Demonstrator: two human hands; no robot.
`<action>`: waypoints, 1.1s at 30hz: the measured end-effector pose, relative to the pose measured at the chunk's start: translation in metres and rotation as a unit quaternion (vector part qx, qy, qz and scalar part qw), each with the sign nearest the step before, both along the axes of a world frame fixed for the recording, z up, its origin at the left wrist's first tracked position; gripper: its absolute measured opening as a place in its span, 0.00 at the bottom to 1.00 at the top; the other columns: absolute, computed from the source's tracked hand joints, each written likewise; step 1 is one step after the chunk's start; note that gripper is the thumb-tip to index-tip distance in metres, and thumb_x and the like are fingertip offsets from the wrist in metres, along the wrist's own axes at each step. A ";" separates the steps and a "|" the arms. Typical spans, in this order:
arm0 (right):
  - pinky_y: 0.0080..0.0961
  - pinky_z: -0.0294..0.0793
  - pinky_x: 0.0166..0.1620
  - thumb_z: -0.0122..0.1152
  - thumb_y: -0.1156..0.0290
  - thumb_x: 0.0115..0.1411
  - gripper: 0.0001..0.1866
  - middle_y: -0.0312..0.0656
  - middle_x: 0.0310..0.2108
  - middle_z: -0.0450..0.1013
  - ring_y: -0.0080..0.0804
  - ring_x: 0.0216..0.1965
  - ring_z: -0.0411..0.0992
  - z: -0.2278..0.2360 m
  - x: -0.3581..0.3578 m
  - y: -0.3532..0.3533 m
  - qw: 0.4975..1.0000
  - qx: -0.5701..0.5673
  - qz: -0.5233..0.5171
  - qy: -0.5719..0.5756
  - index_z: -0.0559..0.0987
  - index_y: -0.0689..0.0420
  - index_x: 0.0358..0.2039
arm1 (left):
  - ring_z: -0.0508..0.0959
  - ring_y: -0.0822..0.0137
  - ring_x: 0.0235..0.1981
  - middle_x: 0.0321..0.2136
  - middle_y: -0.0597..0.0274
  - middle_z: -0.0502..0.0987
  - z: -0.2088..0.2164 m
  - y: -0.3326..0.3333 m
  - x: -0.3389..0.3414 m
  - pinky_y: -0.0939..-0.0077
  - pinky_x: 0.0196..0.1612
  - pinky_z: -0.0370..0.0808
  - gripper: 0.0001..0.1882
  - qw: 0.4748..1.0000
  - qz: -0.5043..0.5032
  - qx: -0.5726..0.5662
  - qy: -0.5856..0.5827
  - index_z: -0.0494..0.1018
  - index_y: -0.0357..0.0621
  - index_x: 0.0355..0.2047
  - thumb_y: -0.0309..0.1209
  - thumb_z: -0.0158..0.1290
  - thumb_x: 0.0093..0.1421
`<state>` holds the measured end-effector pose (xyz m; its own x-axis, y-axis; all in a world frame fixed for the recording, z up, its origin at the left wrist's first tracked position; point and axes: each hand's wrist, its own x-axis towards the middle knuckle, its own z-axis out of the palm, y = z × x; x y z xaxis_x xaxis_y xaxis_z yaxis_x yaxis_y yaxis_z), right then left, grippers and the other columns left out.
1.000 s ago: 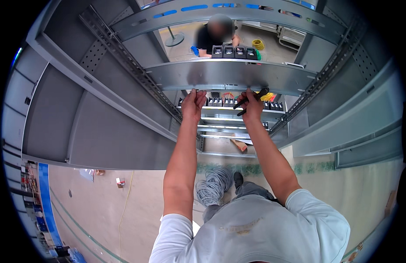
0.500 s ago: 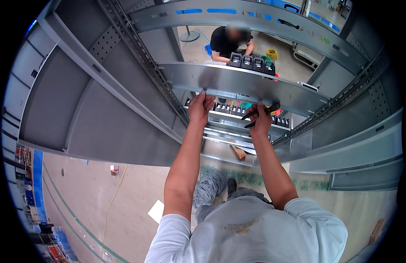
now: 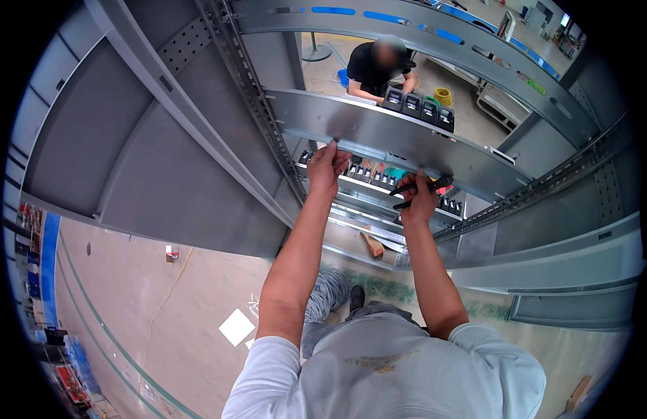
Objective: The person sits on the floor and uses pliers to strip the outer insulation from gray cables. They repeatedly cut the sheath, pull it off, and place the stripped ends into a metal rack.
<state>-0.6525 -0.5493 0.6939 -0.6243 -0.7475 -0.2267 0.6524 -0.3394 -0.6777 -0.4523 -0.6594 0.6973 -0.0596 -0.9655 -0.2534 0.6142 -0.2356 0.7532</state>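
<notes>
A grey metal crossbar point(image 3: 379, 129) spans the cabinet frame in front of me. My left hand point(image 3: 328, 170) is at its lower edge, thumb and fingertips pressed together; whatever they pinch is too small to make out. Farther right along that edge, my right hand point(image 3: 420, 199) is closed around black-handled pliers point(image 3: 441, 184). Their two handles stick out to the left of the palm, and the fingertips reach up to the bar. Below and behind the bar, a row of black electrical components point(image 3: 384, 179) with coloured wires is partly hidden by my hands.
Slotted uprights point(image 3: 250, 77) and grey side panels point(image 3: 177, 167) flank me. Across the frame, a person point(image 3: 376, 70) bends near several black block-shaped devices point(image 3: 411, 105). A coil of grey cable point(image 3: 328, 297) lies by my feet, with white paper point(image 3: 236, 327) on the floor to the left.
My view has shifted slightly, so the cabinet sits a little differently in the picture. Both hands keep about the same places along the crossbar, and the pliers stay in the right one.
</notes>
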 end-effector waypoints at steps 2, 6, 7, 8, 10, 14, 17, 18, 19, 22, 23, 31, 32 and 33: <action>0.32 0.84 0.37 0.66 0.69 0.66 0.11 0.44 0.31 0.77 0.33 0.29 0.78 0.006 0.005 0.002 1.000 0.016 -0.007 0.003 0.72 0.58 0.36 | 0.86 0.63 0.34 0.30 0.60 0.81 -0.002 0.001 0.003 0.76 0.34 0.83 0.12 1.000 0.003 0.008 0.005 0.74 0.41 0.35 0.37 0.58 0.69; 0.32 0.84 0.37 0.66 0.69 0.66 0.12 0.45 0.31 0.77 0.33 0.29 0.78 0.009 0.001 0.003 1.000 0.006 -0.011 -0.006 0.71 0.58 0.36 | 0.86 0.62 0.35 0.30 0.59 0.80 0.007 0.002 0.001 0.74 0.35 0.83 0.13 1.000 -0.012 0.003 0.000 0.74 0.39 0.38 0.38 0.55 0.71; 0.31 0.84 0.37 0.66 0.69 0.66 0.11 0.45 0.31 0.77 0.33 0.29 0.78 0.013 0.003 0.003 1.000 0.022 -0.016 -0.010 0.72 0.59 0.36 | 0.86 0.62 0.35 0.30 0.60 0.80 0.006 0.002 0.003 0.73 0.36 0.83 0.13 1.000 -0.016 0.002 -0.005 0.74 0.39 0.38 0.38 0.55 0.71; 0.31 0.83 0.36 0.66 0.69 0.66 0.11 0.44 0.31 0.77 0.32 0.29 0.77 0.011 0.004 0.002 1.000 0.022 -0.015 -0.010 0.72 0.59 0.36 | 0.86 0.62 0.36 0.30 0.60 0.80 0.004 0.001 0.005 0.73 0.36 0.83 0.13 1.000 -0.018 0.004 -0.007 0.75 0.40 0.39 0.38 0.55 0.71; 0.29 0.82 0.34 0.66 0.69 0.66 0.10 0.44 0.31 0.76 0.32 0.27 0.77 0.012 0.004 0.003 1.000 0.010 -0.011 -0.004 0.73 0.59 0.36 | 0.86 0.63 0.36 0.30 0.60 0.81 0.005 0.001 0.006 0.73 0.37 0.83 0.12 1.000 -0.015 0.012 -0.019 0.75 0.41 0.39 0.38 0.55 0.71; 0.27 0.80 0.31 0.66 0.69 0.67 0.10 0.42 0.28 0.77 0.30 0.26 0.77 0.018 0.006 0.006 0.999 0.026 -0.018 0.006 0.74 0.58 0.32 | 0.85 0.66 0.35 0.29 0.62 0.80 0.006 0.001 0.008 0.76 0.35 0.83 0.10 1.000 -0.018 0.012 -0.016 0.74 0.43 0.39 0.37 0.57 0.69; 0.27 0.81 0.32 0.66 0.69 0.66 0.10 0.42 0.29 0.78 0.30 0.26 0.78 0.014 0.004 0.007 1.000 0.017 -0.011 0.004 0.74 0.58 0.32 | 0.85 0.66 0.34 0.28 0.63 0.81 0.012 0.004 0.004 0.76 0.34 0.83 0.10 1.000 -0.011 0.016 -0.015 0.75 0.44 0.37 0.38 0.57 0.69; 0.27 0.81 0.33 0.66 0.70 0.66 0.09 0.42 0.29 0.78 0.30 0.26 0.78 0.013 0.005 0.006 1.000 0.011 -0.013 0.002 0.74 0.58 0.32 | 0.85 0.66 0.33 0.28 0.63 0.81 0.013 0.005 0.005 0.76 0.34 0.83 0.10 1.000 -0.008 0.016 -0.013 0.76 0.44 0.37 0.38 0.57 0.69; 0.27 0.81 0.33 0.66 0.70 0.66 0.09 0.42 0.29 0.78 0.30 0.26 0.78 0.011 0.005 0.006 1.000 0.004 -0.015 0.000 0.74 0.58 0.33 | 0.86 0.65 0.32 0.28 0.63 0.82 0.013 0.005 0.005 0.76 0.33 0.83 0.10 1.000 -0.005 0.016 -0.011 0.76 0.44 0.36 0.38 0.57 0.69; 0.28 0.82 0.34 0.66 0.70 0.66 0.09 0.43 0.30 0.78 0.31 0.26 0.78 0.007 0.003 0.004 1.000 0.007 -0.015 -0.006 0.74 0.57 0.33 | 0.86 0.65 0.32 0.28 0.62 0.81 0.013 0.004 0.005 0.76 0.32 0.83 0.11 1.000 -0.001 0.017 -0.017 0.76 0.42 0.36 0.37 0.57 0.70; 0.28 0.82 0.34 0.66 0.70 0.66 0.09 0.43 0.30 0.78 0.31 0.26 0.78 0.006 0.003 0.004 1.000 0.012 -0.014 -0.008 0.74 0.57 0.34 | 0.86 0.65 0.32 0.28 0.61 0.81 0.013 0.004 0.006 0.76 0.32 0.83 0.11 1.000 -0.001 0.017 -0.019 0.76 0.42 0.35 0.37 0.57 0.70; 0.28 0.80 0.35 0.66 0.70 0.66 0.10 0.43 0.31 0.78 0.32 0.28 0.78 0.004 0.002 0.005 1.000 -0.013 -0.001 -0.002 0.74 0.58 0.32 | 0.85 0.63 0.33 0.30 0.59 0.82 0.010 0.003 0.008 0.74 0.36 0.83 0.11 1.000 -0.005 0.007 -0.021 0.75 0.40 0.38 0.35 0.56 0.70; 0.29 0.80 0.35 0.66 0.70 0.66 0.10 0.44 0.31 0.78 0.32 0.27 0.78 0.006 0.004 0.006 1.000 -0.008 -0.002 0.002 0.73 0.58 0.33 | 0.85 0.63 0.34 0.30 0.59 0.82 0.007 0.002 0.009 0.74 0.36 0.84 0.10 1.000 -0.008 0.004 -0.016 0.75 0.40 0.38 0.35 0.56 0.70; 0.29 0.80 0.36 0.66 0.71 0.66 0.10 0.44 0.31 0.78 0.33 0.27 0.78 0.008 0.004 0.005 1.000 -0.007 -0.007 0.007 0.73 0.58 0.33 | 0.86 0.63 0.34 0.30 0.58 0.82 0.007 0.000 0.009 0.74 0.37 0.84 0.09 1.000 -0.016 -0.003 -0.011 0.75 0.40 0.38 0.34 0.56 0.70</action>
<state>-0.6487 -0.5443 0.7018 -0.6383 -0.7413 -0.2075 0.6381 -0.3588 -0.6812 -0.4431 -0.6592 0.7047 -0.0851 -0.9646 -0.2498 0.5896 -0.2508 0.7677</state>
